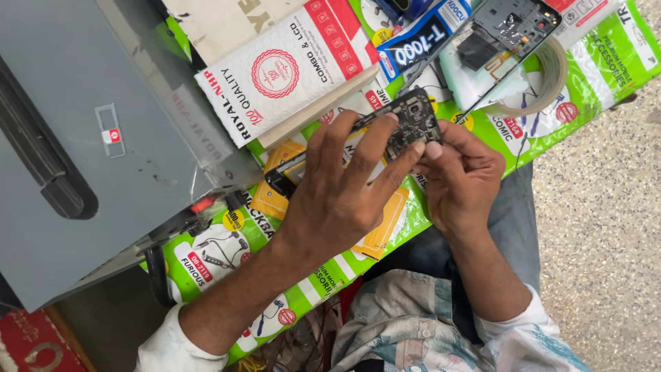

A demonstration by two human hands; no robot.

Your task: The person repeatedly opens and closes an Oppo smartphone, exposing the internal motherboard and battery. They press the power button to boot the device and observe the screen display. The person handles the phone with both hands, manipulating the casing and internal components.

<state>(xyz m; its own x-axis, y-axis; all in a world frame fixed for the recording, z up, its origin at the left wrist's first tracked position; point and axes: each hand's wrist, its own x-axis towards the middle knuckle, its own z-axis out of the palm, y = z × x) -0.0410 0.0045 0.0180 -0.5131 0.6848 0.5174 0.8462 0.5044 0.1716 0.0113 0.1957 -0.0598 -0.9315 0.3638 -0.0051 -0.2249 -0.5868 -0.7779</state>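
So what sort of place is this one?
Probably a phone repair stall: both hands hold an opened black phone, beside a blue glue tube, another stripped dark phone frame and a white parts box.

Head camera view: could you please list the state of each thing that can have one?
Opened phone: back off, circuitry exposed, held by both hands.
Left hand: fingers gripping the phone.
Right hand: fingertips pinching the phone's edge.
Second phone frame: open, lying untouched.
White padded envelope: lying flat, closed.
Tape roll: lying flat.
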